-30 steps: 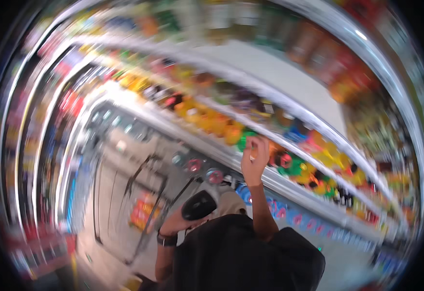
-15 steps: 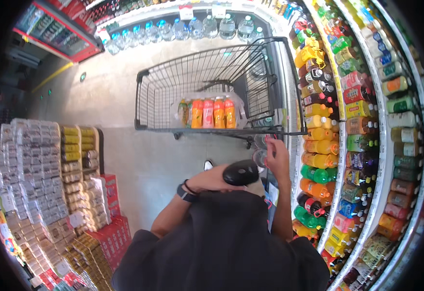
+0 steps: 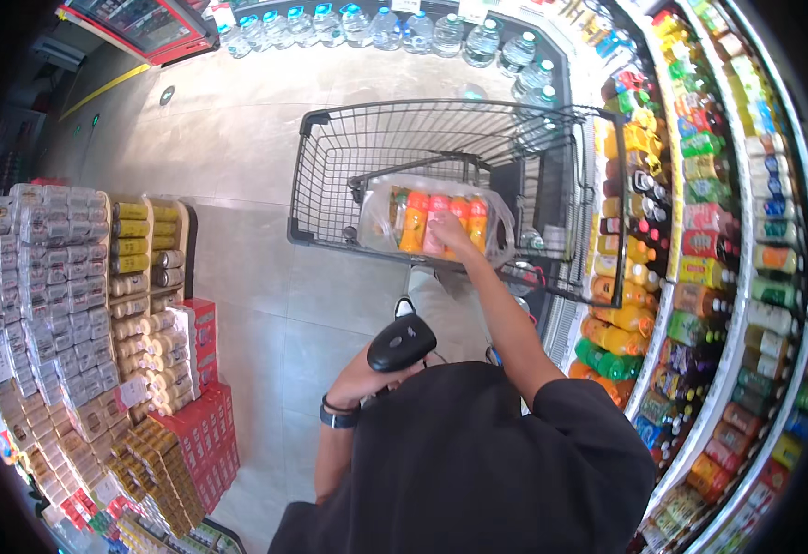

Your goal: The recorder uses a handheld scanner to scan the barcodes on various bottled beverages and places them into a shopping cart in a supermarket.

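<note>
In my left hand (image 3: 356, 378), wrapped round its grip, is a black handheld barcode scanner (image 3: 402, 343), held in front of my body. My right hand (image 3: 453, 231) reaches over the near side of the black wire shopping cart (image 3: 316, 175). Its fingers stretch down over a pink-labelled drink bottle (image 3: 434, 242) and appear to touch it; the fingertips are hard to make out. Orange drink bottles (image 3: 413, 231) stand beside it in a row. A clear plastic bag (image 3: 381, 222) surrounds these bottles inside the cart.
Shelves of drink bottles (image 3: 621, 328) line the right. Large water bottles (image 3: 418, 35) stand in a row at the far end. Stacked packs of cans (image 3: 62, 268) and red boxes (image 3: 203, 443) rise on the left. My shoe (image 3: 405, 307) is on the grey tiled floor (image 3: 247, 198).
My right hand has moved forward from beside the cart's near edge to the bottles inside. The scanner in my left hand has shifted left. The cart now appears further right in view.
</note>
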### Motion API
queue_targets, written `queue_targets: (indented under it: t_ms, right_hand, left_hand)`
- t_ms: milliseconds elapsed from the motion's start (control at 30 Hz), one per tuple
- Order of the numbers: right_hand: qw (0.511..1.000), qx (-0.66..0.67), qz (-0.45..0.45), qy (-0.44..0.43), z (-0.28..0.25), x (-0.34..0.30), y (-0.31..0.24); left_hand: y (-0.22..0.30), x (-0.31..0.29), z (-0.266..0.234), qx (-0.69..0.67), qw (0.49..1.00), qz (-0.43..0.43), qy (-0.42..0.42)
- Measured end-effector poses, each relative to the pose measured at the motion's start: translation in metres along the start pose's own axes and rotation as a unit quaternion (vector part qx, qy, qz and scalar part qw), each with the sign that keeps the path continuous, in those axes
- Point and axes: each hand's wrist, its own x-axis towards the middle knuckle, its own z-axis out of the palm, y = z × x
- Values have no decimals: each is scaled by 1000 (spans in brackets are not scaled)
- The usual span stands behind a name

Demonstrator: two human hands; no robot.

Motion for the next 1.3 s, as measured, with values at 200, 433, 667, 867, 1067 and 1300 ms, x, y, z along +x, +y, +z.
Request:
queue_targets:
  t_ms: [200,433,667,867,1067,1300]
  right_hand:
    - [952,-4,284,115,95,90,92]
    - [801,-253,476,259,113,61,17]
    - [909,-110,341,212,90,61,38]
    - [826,379,413,-69,-17,10,-51]
    - [871,456,172,-61,-102,-155,-125]
    - [747,629,-211,42,-52,-307,-147]
  left_hand:
    - [20,20,-19,-8,992,-75,102]
    - [56,34,-24,-50,969,-102,221]
    - [99,76,-27,-29,984,-90,148]
    - [110,98,-53,28,994,-62,84]
    - [144,127,-55,178,982,-34,-52]
    - [145,133,-41,254,930,-36,-265]
